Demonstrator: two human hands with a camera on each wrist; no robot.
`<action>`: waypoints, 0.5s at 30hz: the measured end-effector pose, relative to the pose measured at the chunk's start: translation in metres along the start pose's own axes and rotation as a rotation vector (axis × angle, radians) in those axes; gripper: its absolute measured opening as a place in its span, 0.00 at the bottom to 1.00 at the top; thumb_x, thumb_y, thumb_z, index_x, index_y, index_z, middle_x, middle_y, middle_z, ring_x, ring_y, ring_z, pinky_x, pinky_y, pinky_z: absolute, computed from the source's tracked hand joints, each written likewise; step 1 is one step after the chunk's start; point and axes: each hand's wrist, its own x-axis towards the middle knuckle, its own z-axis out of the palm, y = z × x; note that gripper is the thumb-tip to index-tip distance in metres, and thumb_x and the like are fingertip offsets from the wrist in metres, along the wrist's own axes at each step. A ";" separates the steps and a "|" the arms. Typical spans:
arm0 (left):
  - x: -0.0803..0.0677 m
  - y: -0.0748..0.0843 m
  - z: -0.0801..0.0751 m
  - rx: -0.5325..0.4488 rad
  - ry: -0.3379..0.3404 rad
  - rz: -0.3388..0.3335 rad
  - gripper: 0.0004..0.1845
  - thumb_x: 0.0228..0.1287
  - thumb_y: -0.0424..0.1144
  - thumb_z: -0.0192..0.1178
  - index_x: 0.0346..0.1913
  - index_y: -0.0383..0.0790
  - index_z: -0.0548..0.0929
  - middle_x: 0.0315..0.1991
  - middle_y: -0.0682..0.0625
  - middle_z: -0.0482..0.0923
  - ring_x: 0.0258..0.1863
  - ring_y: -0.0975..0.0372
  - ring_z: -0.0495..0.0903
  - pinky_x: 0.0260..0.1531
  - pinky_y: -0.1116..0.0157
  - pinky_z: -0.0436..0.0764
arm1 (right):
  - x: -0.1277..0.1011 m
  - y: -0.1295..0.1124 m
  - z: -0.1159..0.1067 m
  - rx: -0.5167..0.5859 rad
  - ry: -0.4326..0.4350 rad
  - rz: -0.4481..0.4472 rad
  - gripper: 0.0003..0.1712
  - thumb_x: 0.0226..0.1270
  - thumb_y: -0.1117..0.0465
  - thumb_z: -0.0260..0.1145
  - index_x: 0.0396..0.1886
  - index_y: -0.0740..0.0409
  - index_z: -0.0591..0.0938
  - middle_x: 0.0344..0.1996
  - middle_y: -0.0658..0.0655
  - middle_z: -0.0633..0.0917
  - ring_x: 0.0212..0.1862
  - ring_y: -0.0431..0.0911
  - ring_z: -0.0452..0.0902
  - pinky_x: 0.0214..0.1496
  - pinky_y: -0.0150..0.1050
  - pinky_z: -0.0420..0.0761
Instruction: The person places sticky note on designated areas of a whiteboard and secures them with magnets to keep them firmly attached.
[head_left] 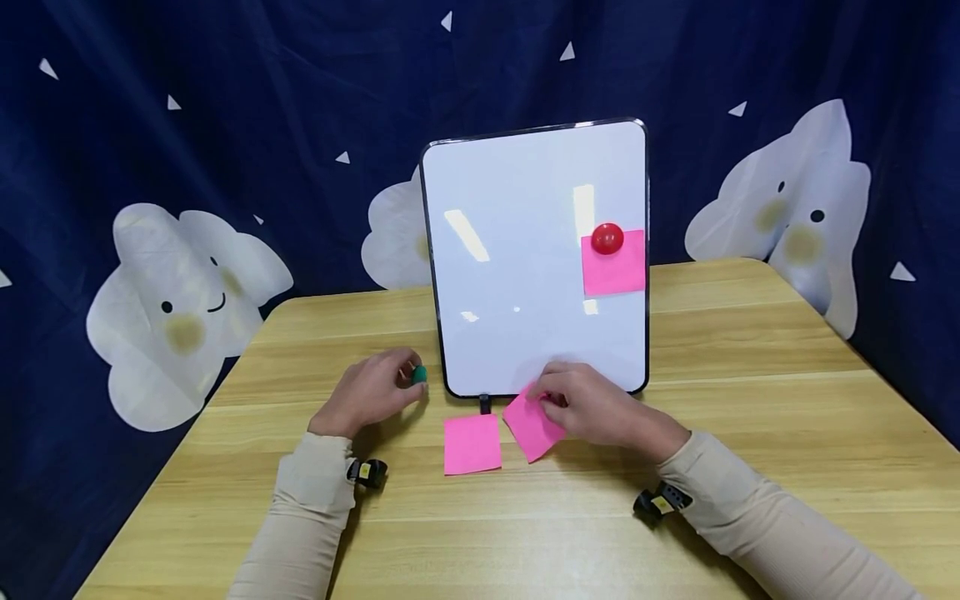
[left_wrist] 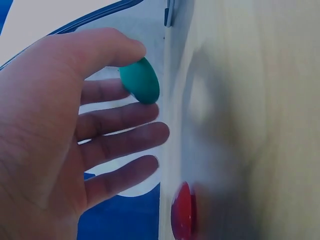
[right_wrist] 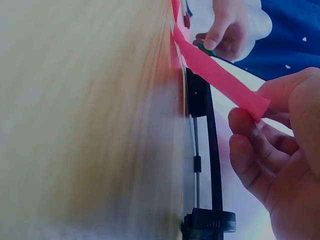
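My left hand (head_left: 375, 387) pinches a round green magnet (left_wrist: 140, 81) between thumb and fingertips, left of the whiteboard's lower corner; its other fingers extend past the magnet. My right hand (head_left: 592, 404) holds a pink sticky note (head_left: 534, 427) by its upper edge, in front of the board's bottom edge. In the right wrist view this note (right_wrist: 220, 77) bends up from the table toward my thumb and fingers. A second pink sticky note (head_left: 472, 445) lies flat on the table between the hands. The whiteboard (head_left: 525, 317) stands upright behind both hands.
A red magnet (head_left: 607, 238) sits on a pink note (head_left: 615, 273) at the board's right side. Another red magnet (left_wrist: 184, 212) lies on the wooden table (head_left: 480, 542) near my left hand. The board's black foot (head_left: 485, 404) juts forward. A dark blue curtain (head_left: 300, 75) hangs behind.
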 end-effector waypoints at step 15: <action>0.001 0.002 -0.004 -0.011 0.076 0.061 0.14 0.63 0.49 0.65 0.49 0.48 0.81 0.33 0.58 0.83 0.28 0.70 0.80 0.30 0.62 0.80 | 0.000 0.001 0.000 0.012 0.038 -0.018 0.11 0.63 0.73 0.67 0.41 0.58 0.90 0.37 0.48 0.83 0.41 0.41 0.75 0.39 0.32 0.80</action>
